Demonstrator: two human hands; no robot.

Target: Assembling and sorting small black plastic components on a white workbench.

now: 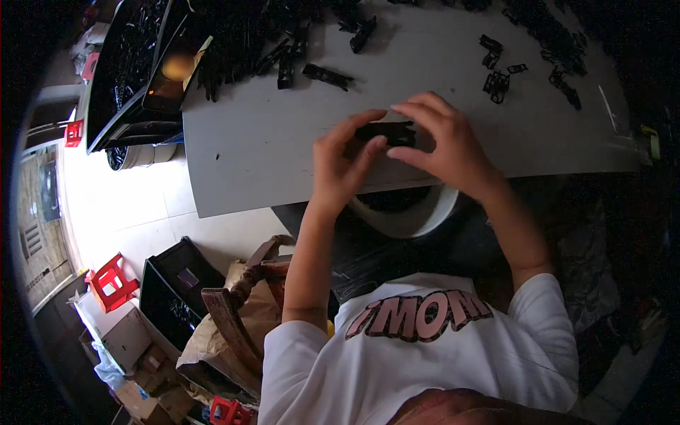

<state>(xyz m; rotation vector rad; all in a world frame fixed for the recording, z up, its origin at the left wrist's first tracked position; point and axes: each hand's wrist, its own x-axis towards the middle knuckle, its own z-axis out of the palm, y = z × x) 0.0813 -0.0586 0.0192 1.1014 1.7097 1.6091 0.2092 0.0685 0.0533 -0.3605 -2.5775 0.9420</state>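
My left hand (343, 156) holds a small, dark, elongated part (393, 132) between thumb and fingers, just above the near edge of the grey table (262, 152). The part looks like black plastic, but its exact kind is too dark to make out. Curved around its right end is my right hand (446, 142), with thumb and forefinger apart and no clear grip on it. Similar black clip-like pieces lie beyond my hands, among them a long one (328, 76) and a smaller one (497, 86).
A heap of black pieces (241, 57) covers the table's far left, beside a black bin (131, 71) of more pieces. Below the table edge sits a white tub (432, 216). A wooden chair (237, 319), a black crate (177, 283) and a red stool (113, 283) stand at left.
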